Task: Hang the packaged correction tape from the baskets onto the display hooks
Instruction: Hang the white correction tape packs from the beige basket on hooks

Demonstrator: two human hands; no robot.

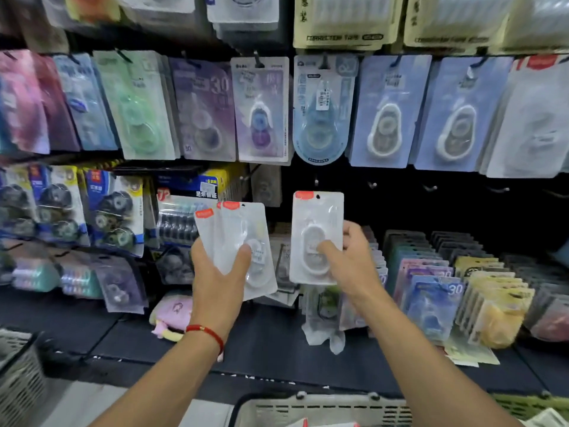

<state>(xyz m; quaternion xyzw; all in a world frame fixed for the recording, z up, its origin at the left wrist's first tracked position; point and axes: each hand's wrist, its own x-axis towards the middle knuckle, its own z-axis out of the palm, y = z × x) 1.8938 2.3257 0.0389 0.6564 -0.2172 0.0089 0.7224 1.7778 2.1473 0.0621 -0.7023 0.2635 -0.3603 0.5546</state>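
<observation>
Lighting is even and moderately bright, with no hard shadows visible. The gap behind the empty hooks [431, 188] at centre right is very dark. Soft glare lies on the clear packs [317, 238] at centre. Motion blur smears the hanging packs [391, 112], worst at the upper left and right edges. Wide-angle distortion bends the shelf [277, 343] and rows toward the frame edges.
</observation>
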